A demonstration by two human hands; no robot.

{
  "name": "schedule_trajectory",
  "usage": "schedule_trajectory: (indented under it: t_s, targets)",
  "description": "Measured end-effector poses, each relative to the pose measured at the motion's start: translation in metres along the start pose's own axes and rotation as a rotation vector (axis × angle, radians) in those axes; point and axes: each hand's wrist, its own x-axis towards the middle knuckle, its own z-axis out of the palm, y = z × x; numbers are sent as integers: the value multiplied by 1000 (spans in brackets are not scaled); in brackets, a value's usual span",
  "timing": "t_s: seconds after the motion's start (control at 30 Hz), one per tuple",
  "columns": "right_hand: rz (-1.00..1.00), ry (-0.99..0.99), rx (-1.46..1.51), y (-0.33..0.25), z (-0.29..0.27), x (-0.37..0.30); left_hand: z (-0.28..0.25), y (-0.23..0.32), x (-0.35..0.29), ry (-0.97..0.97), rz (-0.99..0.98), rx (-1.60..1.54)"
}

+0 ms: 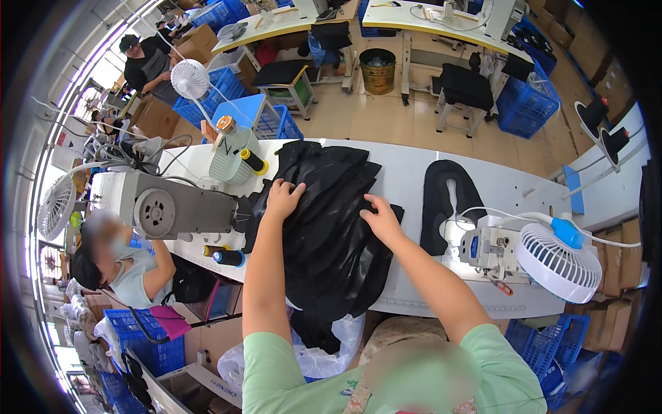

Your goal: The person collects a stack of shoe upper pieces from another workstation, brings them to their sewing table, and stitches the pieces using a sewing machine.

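White table (pixel 408 160) with jar (pixel 246 141), contents unclear; left hand (pixel 281 199), right hand (pixel 380 218) half-open on black fabric (pixel 327 224), grip unclear.

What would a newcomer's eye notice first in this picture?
It would probably be the large heap of black fabric in the middle, on the white table, with the left fingers and right fingers on it. Next, the white fan stands out at the right, and the grey sewing machine at the heap's left.
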Motion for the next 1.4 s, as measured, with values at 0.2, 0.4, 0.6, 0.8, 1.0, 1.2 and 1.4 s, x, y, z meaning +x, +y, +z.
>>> schedule_trajectory:
  t_s: [0.2,0.4,0.6,0.8,1.0,1.2,1.4]
  targets:
    - [172,133,-6,-13,21,83,3,-3,1,-65,-7,-164]
    - [544,-32,-412,-38,44,141,0,1,-13,20,62,-158]
    - [545,-223,-400,-23,42,174,-2,7,-18,27,19,-166]
    - [452,-43,-99,-48,70,152,-3,3,-22,43,-5,-227]
    - [494,37,209,-36,58,145,-14,-1,-36,278,19,-602]
    - [480,7,356,-58,51,112,-24,-71,-141,422,-527,-797]
    - [306,-2,366,-64,61,49,-4,-66,-195,477,-756,-1707]
